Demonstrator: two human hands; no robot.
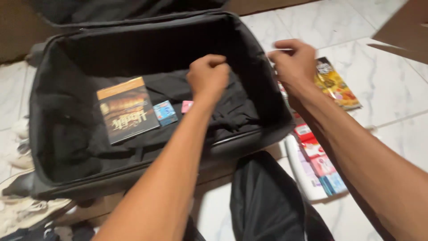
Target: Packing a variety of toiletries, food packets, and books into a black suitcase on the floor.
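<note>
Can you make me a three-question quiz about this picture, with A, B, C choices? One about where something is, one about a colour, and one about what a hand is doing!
1. Where is the book?
A. Inside the suitcase
B. On the white floor
C. In a hand

2. What colour is the small box right beside the book?
A. Green
B. Blue
C. Black

3. How is the left hand?
A. Spread flat
B. Closed in a fist
C. Holding the book

Answers:
1. A, it lies flat on the dark lining.
2. B, its sides show blue.
3. B, the fingers are curled in above the suitcase; whether they grip something cannot be seen.
</note>
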